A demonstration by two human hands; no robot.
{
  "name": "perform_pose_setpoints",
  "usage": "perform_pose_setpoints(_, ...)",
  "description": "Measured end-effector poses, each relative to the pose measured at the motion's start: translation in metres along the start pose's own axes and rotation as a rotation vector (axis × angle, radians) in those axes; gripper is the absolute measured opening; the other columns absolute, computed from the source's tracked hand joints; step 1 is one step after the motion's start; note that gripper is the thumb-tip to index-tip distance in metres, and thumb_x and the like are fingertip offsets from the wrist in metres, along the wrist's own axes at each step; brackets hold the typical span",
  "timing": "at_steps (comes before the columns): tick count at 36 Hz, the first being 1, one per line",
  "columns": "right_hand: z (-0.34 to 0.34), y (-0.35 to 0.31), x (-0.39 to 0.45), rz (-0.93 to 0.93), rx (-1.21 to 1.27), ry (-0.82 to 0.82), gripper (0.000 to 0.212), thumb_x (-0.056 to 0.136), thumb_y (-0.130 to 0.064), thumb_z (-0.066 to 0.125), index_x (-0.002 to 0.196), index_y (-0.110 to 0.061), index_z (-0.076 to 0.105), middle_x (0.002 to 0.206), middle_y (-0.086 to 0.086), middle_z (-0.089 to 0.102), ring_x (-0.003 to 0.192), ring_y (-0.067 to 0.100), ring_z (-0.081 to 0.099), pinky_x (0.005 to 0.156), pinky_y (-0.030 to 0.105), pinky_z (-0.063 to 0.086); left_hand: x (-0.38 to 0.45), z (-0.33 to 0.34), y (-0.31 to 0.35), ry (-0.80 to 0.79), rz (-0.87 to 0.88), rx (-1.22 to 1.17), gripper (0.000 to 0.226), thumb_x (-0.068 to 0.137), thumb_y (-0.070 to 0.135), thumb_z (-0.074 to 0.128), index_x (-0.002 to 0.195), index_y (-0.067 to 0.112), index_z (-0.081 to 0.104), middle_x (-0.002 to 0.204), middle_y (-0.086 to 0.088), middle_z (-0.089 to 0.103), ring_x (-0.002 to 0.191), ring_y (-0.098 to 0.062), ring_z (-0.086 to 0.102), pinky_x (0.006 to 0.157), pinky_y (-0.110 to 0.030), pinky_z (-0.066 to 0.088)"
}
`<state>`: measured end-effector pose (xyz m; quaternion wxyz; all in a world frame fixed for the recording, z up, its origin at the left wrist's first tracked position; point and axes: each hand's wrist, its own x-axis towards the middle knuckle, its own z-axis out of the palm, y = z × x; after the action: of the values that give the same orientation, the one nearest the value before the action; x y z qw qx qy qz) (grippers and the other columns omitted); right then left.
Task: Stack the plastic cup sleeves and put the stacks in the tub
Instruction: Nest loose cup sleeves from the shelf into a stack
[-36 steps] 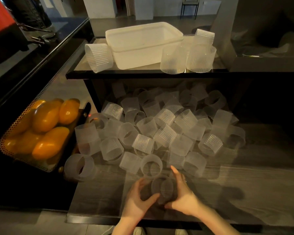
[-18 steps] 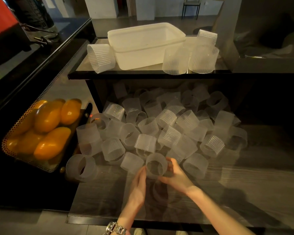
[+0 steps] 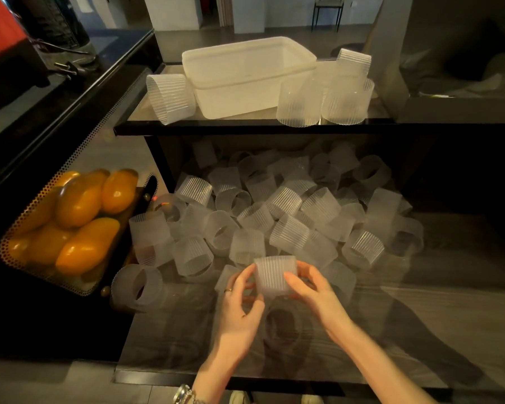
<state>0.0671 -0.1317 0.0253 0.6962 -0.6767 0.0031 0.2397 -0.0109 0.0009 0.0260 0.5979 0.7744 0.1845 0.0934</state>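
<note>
A frosted ribbed cup sleeve [image 3: 274,274] is held upright between my left hand [image 3: 239,304] and my right hand [image 3: 312,290], just above the near part of the dark table. A big pile of loose sleeves [image 3: 286,217] covers the table behind it. The white plastic tub [image 3: 245,74] stands on the raised shelf at the back; I see nothing in it. Stacks of sleeves [image 3: 324,97] stand right of the tub on the shelf, and one stack [image 3: 169,97] lies on its side to the tub's left.
A perforated metal tray [image 3: 41,275] with several yellow-orange mangoes [image 3: 82,225] sits at the left. One sleeve [image 3: 140,287] lies apart at the table's left edge. A black counter runs along the far left. The shelf's front edge [image 3: 245,128] overhangs the pile.
Both hands moved forward from the table's near edge to the front of the pile and lifted a sleeve; it now stands upright between my fingers.
</note>
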Motion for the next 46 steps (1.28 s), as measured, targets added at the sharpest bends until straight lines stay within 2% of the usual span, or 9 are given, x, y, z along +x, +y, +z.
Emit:
perform_pose_setpoints(6,-0.003,-0.006,-0.009,-0.035,-0.015,-0.016,0.037,0.083,-0.014,0.065,0.118,-0.013,0.051,0.117,0.003,0.059,0.104,0.012,0.059,0.078,0.020,0.052,-0.007,0.003,0.009,-0.020,-0.029,-0.142,0.048,0.085,0.017,0.066,0.120,0.042,0.046,0.117,0.017,0.054,0.099,0.005,0.056,0.078,-0.012,0.047)
perform_pose_setpoints(9,-0.003,-0.007,-0.013,-0.021,0.038,-0.035,0.023,0.087,-0.015,0.060,0.109,-0.015,0.053,0.108,0.006,0.062,0.091,0.009,0.062,0.070,0.019,0.053,-0.010,0.002,0.011,-0.033,-0.029,-0.074,0.072,0.071,0.035,0.075,0.131,0.046,0.037,0.124,0.019,0.047,0.110,0.005,0.049,0.090,-0.017,0.045)
perform_pose_setpoints(15,-0.006,-0.012,-0.026,-0.099,-0.042,-0.092,0.039,0.081,-0.042,0.045,0.108,-0.017,0.057,0.069,-0.006,0.066,0.065,0.002,0.063,0.065,0.014,0.051,-0.007,-0.003,0.018,-0.031,-0.014,-0.056,0.065,0.080,0.019,0.071,0.126,0.049,0.037,0.119,0.003,0.047,0.108,-0.004,0.054,0.099,-0.026,0.045)
perform_pose_setpoints(17,-0.008,-0.012,-0.030,-0.144,-0.111,-0.128,0.035,0.082,-0.040,0.046,0.110,-0.020,0.057,0.074,-0.009,0.068,0.068,0.001,0.063,0.067,0.012,0.048,-0.009,-0.006,0.017,-0.066,-0.041,-0.022,0.068,0.077,0.029,0.074,0.131,0.046,0.037,0.118,0.009,0.047,0.109,-0.003,0.053,0.101,-0.033,0.044)
perform_pose_setpoints(21,-0.015,-0.006,-0.033,-0.171,-0.369,-0.124,0.026,0.081,-0.028,0.067,0.105,-0.030,0.056,0.085,-0.004,0.065,0.079,0.004,0.061,0.076,0.022,0.048,-0.014,-0.011,0.014,-0.148,-0.068,0.098,0.089,0.058,0.040,0.084,0.133,0.041,0.036,0.121,0.014,0.043,0.110,0.000,0.049,0.097,-0.027,0.044)
perform_pose_setpoints(29,-0.027,0.005,-0.050,-0.145,-0.678,-0.110,0.065,0.049,-0.085,0.052,0.095,-0.040,0.049,0.101,-0.022,0.059,0.099,-0.012,0.051,0.087,0.017,0.043,-0.032,-0.010,0.010,-0.101,-0.080,0.126,0.066,0.054,0.052,0.081,0.102,0.033,0.041,0.108,0.025,0.050,0.101,0.019,0.044,0.075,0.001,0.036)
perform_pose_setpoints(35,-0.025,0.011,-0.064,-0.205,-0.372,-0.095,0.084,0.064,-0.053,0.077,0.133,-0.045,0.031,0.136,-0.028,0.040,0.126,-0.008,0.038,0.102,0.023,0.035,-0.045,-0.001,-0.002,-0.146,-0.095,0.090,0.081,0.052,0.063,0.077,0.119,0.042,0.036,0.113,0.022,0.058,0.105,0.012,0.053,0.088,-0.006,0.040)
perform_pose_setpoints(40,-0.026,0.020,-0.065,-0.203,-0.339,-0.191,0.061,0.079,-0.028,0.066,0.134,-0.034,0.041,0.135,-0.024,0.048,0.130,-0.002,0.040,0.110,0.022,0.032,-0.051,0.007,-0.015,-0.147,-0.112,0.173,0.078,0.053,0.069,0.069,0.121,0.052,0.033,0.117,0.025,0.053,0.113,0.012,0.047,0.091,-0.003,0.036)
perform_pose_setpoints(46,-0.027,0.041,-0.062,-0.123,-0.329,-0.218,0.058,0.081,-0.030,0.063,0.131,-0.041,0.036,0.128,-0.038,0.046,0.126,-0.011,0.039,0.101,0.006,0.030,-0.049,0.011,-0.034,-0.182,-0.208,0.275,0.094,0.050,0.071,0.066,0.132,0.045,0.029,0.118,0.024,0.049,0.109,0.011,0.045,0.085,0.000,0.033)
